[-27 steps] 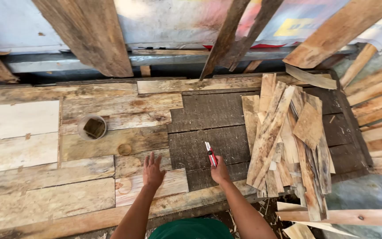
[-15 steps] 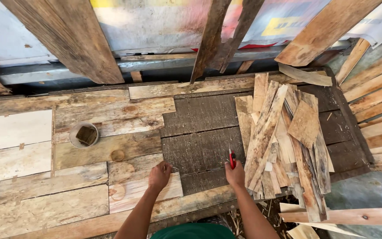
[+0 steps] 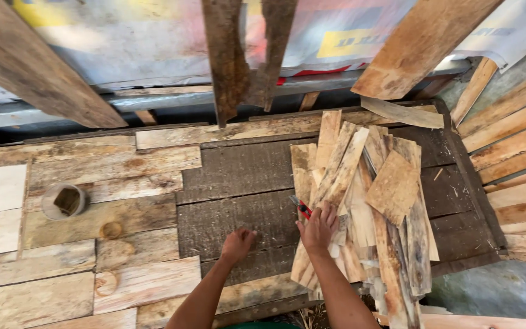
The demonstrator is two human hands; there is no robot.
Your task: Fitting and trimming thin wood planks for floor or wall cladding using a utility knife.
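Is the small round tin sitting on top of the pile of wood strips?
No, the round tin stands on the pale planks, well apart from the wood strips.

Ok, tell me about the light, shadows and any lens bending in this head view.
Head view: soft, even daylight, no harsh glare; the dark plank panel reads dull. The left hand and right hand cast only faint shadows. The pile of wood strips is sharp. Wide-angle bending shows at the edges, where the leaning boards splay outward.
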